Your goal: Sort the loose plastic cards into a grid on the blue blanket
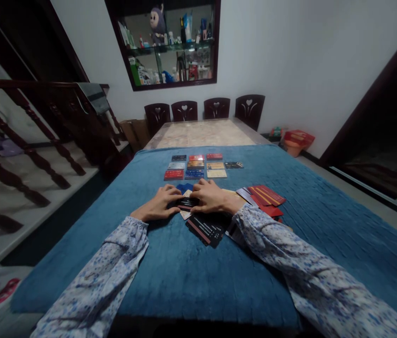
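My left hand and my right hand grip a dark printed card from its two sides, fingers bent around its edges. Whether it is one card or a small stack, I cannot tell. Under and behind it show blue cards and a pale patterned card. Black cards with white print lie fanned nearer to me, just below my right hand. Red cards with gold stripes spread beside my right wrist, partly hidden by the sleeve.
Small card stacks stand in rows farther up the blue cloth, among them a red stack, a dark blue stack and a cream stack. Behind are the bare stone tabletop and several dark chairs.
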A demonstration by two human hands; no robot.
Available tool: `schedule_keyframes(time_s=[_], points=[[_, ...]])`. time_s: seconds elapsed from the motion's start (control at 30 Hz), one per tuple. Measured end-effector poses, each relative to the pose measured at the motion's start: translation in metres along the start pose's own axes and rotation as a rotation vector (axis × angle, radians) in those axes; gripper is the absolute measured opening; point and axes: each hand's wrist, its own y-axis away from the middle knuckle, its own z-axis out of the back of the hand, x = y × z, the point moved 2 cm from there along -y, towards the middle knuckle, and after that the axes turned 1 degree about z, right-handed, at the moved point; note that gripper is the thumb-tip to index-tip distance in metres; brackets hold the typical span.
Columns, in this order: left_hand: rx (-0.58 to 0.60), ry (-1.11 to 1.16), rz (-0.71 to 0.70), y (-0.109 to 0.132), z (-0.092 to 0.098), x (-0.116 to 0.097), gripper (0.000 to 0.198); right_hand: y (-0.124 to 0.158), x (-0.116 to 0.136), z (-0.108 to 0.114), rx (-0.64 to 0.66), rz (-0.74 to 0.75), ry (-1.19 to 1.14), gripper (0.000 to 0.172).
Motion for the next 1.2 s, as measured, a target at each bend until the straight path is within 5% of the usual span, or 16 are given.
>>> schedule_keyframes(time_s=[0.5, 1.2], points=[[-0.043, 0.045, -0.045, 0.0, 0.007, -0.007, 0.026, 0.001, 0.0, 0.0, -0.014, 0.002, -0.035, 0.047], [-0.371, 0.097, -0.085, -0.002, 0.001, 0.009, 0.025, -0.005, -0.013, -0.009, -0.245, -0.067, -0.035, 0.023]])
